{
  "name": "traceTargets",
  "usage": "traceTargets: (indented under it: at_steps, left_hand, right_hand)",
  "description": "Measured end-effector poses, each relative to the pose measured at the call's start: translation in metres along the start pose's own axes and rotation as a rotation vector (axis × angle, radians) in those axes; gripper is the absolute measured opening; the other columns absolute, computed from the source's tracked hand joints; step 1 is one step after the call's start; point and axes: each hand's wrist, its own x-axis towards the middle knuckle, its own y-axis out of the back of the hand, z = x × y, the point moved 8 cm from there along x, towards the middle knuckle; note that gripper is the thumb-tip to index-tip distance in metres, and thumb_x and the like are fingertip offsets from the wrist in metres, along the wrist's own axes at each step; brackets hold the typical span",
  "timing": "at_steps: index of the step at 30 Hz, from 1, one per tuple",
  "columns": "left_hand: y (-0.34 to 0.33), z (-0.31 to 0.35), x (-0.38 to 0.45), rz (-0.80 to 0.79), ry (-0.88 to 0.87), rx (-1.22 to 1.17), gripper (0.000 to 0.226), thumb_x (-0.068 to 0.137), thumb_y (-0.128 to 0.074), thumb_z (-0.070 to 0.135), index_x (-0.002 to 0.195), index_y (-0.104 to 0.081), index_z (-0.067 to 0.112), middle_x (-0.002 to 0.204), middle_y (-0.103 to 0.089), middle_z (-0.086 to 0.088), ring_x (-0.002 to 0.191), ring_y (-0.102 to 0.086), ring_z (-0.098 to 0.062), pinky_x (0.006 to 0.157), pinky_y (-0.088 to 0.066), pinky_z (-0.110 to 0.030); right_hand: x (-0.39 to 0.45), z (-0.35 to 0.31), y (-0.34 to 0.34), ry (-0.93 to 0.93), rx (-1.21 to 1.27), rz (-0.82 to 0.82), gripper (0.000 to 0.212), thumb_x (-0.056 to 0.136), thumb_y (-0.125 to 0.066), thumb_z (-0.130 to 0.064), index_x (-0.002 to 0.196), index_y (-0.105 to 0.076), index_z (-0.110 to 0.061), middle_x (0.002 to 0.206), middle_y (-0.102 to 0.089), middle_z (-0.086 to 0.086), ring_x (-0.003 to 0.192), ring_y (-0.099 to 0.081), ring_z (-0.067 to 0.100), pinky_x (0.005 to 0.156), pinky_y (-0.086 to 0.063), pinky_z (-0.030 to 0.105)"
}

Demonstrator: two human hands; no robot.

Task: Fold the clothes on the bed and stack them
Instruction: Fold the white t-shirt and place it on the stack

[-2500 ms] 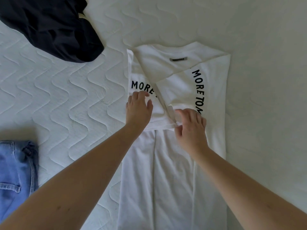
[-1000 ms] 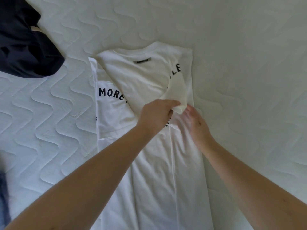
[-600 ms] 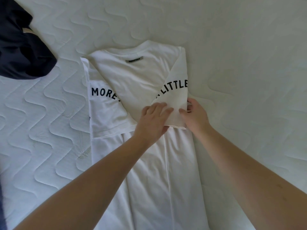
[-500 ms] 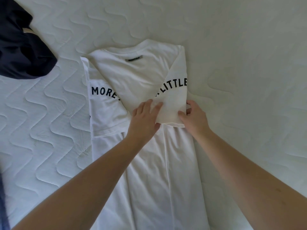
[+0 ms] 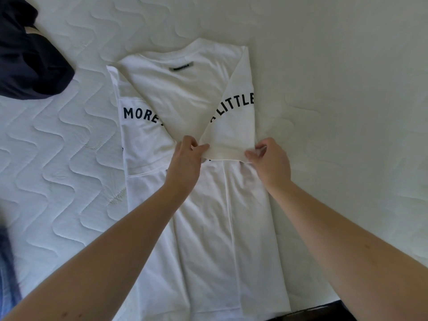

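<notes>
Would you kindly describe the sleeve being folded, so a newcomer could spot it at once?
On the quilted bed lies a white T-shirt. Its right-side sleeve is folded inward, its hem pinched by the left hand and right hand. It reads LITTLE; the other sleeve reads MORE.

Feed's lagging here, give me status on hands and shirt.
Both hands pinching the right sleeve hem: left hand, right hand. White T-shirt flat on bed, sides folded in. Dark garment lies apart, nothing blocking.
</notes>
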Motion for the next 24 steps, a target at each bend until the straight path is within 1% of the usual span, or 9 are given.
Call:
traceTargets:
  at_steps: [2, 4, 7, 9, 11, 14, 17, 21, 24]
  left_hand:
    - [-0.002, 0.005, -0.003, -0.014, -0.076, 0.143, 0.034, 0.090, -0.060, 0.006, 0.124, -0.065, 0.014, 0.119, -0.051, -0.011, 0.104, -0.048, -0.028, 0.084, -0.046, -0.037]
    - [-0.001, 0.012, -0.005, 0.015, -0.142, 0.244, 0.035, 0.082, -0.063, 0.007, 0.117, -0.068, 0.012, 0.115, -0.056, -0.012, 0.099, -0.053, -0.033, 0.084, -0.045, -0.043]
    - [0.010, 0.018, 0.000, 0.108, -0.118, 0.200, 0.027, 0.082, -0.062, 0.013, 0.108, -0.069, 0.011, 0.113, -0.059, -0.012, 0.099, -0.055, -0.034, 0.083, -0.044, -0.044]
    - [0.013, 0.025, 0.013, 0.124, -0.092, 0.144, 0.025, 0.090, -0.057, 0.017, 0.113, -0.065, 0.010, 0.115, -0.059, -0.011, 0.102, -0.056, -0.034, 0.088, -0.044, -0.045]
    - [0.011, 0.033, 0.034, 0.089, -0.065, 0.097, 0.031, 0.097, -0.051, 0.021, 0.124, -0.059, 0.009, 0.123, -0.058, -0.011, 0.109, -0.056, -0.034, 0.094, -0.042, -0.044]
    - [0.008, 0.051, 0.073, 0.045, -0.051, 0.064, 0.040, 0.101, -0.045, 0.026, 0.137, -0.049, 0.009, 0.135, -0.054, -0.011, 0.121, -0.051, -0.032, 0.101, -0.038, -0.041]
    - [0.009, 0.073, 0.119, 0.026, -0.070, 0.057, 0.044, 0.103, -0.044, 0.029, 0.142, -0.044, 0.007, 0.138, -0.051, -0.013, 0.126, -0.047, -0.032, 0.105, -0.036, -0.040]
    - [0.006, 0.089, 0.181, -0.034, 0.044, 0.020, 0.048, 0.102, -0.045, 0.037, 0.137, -0.045, 0.005, 0.130, -0.054, -0.015, 0.120, -0.050, -0.032, 0.098, -0.041, -0.039]
    - [0.006, 0.094, 0.220, -0.090, 0.104, -0.010, 0.047, 0.097, -0.052, 0.046, 0.119, -0.054, 0.004, 0.113, -0.061, -0.012, 0.106, -0.057, -0.028, 0.082, -0.042, -0.032]
  right_hand:
    - [-0.002, 0.004, 0.003, -0.008, -0.028, 0.020, 0.034, 0.085, -0.072, -0.035, 0.108, -0.055, -0.016, 0.098, -0.056, -0.001, 0.083, -0.051, 0.016, 0.069, -0.036, 0.029]
    - [-0.005, 0.005, 0.005, -0.005, -0.035, 0.024, 0.040, 0.085, -0.072, -0.036, 0.114, -0.053, -0.016, 0.103, -0.051, -0.001, 0.083, -0.050, 0.017, 0.069, -0.036, 0.029]
    - [-0.006, 0.005, 0.006, 0.007, -0.045, 0.008, 0.037, 0.087, -0.069, -0.037, 0.115, -0.055, -0.016, 0.105, -0.050, -0.002, 0.084, -0.050, 0.015, 0.071, -0.037, 0.028]
    - [-0.004, 0.003, 0.006, 0.012, -0.047, -0.008, 0.031, 0.090, -0.065, -0.037, 0.112, -0.057, -0.016, 0.104, -0.053, -0.003, 0.086, -0.051, 0.015, 0.072, -0.036, 0.027]
    - [0.000, 0.000, 0.007, 0.021, -0.036, -0.016, 0.029, 0.092, -0.062, -0.037, 0.110, -0.059, -0.016, 0.101, -0.056, -0.003, 0.089, -0.055, 0.016, 0.073, -0.037, 0.027]
    - [0.009, -0.008, 0.008, 0.038, -0.015, -0.009, 0.030, 0.093, -0.061, -0.035, 0.116, -0.059, -0.016, 0.105, -0.062, -0.002, 0.094, -0.059, 0.018, 0.077, -0.043, 0.029]
    - [0.018, -0.016, 0.007, 0.056, 0.018, -0.031, 0.033, 0.092, -0.061, -0.033, 0.122, -0.057, -0.017, 0.108, -0.061, 0.000, 0.098, -0.059, 0.020, 0.083, -0.047, 0.034]
    - [0.025, -0.023, -0.001, 0.085, 0.004, -0.114, 0.046, 0.092, -0.062, -0.031, 0.135, -0.050, -0.020, 0.118, -0.056, 0.003, 0.107, -0.055, 0.022, 0.091, -0.047, 0.039]
    - [0.030, -0.026, -0.003, 0.083, 0.005, -0.122, 0.051, 0.092, -0.063, -0.029, 0.140, -0.048, -0.021, 0.122, -0.053, 0.005, 0.110, -0.053, 0.024, 0.093, -0.045, 0.036]
